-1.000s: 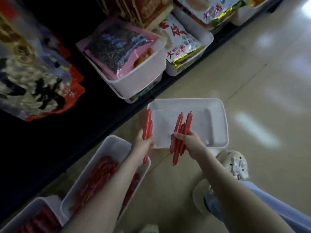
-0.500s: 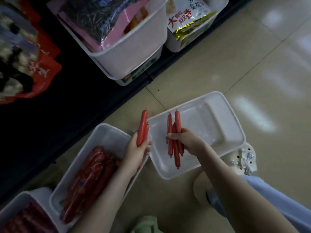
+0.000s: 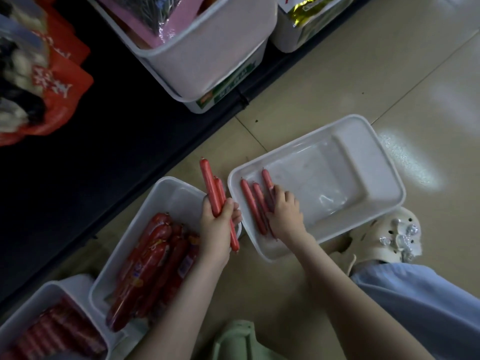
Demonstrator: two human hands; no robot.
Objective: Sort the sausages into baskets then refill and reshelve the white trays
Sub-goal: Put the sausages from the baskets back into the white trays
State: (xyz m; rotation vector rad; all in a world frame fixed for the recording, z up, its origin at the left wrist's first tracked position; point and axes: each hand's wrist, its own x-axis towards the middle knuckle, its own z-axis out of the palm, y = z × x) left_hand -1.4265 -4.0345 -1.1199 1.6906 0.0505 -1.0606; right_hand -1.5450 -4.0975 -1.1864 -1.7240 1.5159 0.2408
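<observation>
Lowering done: right hand (image 3: pixel 285 216) holds three sausages (image 3: pixel 250 203) down in white tray (image 3: pixel 363 157) | left hand (image 3: pixel 218 227) grips sausage bunch (image 3: pixel 209 183)

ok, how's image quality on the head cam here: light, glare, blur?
Head view: dim overall, shelf base near black; bright glare patch on the floor right of the white tray; snack bags at left smeared; left hand, right hand and tray sausages fairly sharp.

Place: I read this as a shop aisle.
Evidence: low dark shelf (image 3: pixel 109 131) stocked with packaged snacks (image 3: pixel 52 84) in white bins (image 3: pixel 220 55).
</observation>
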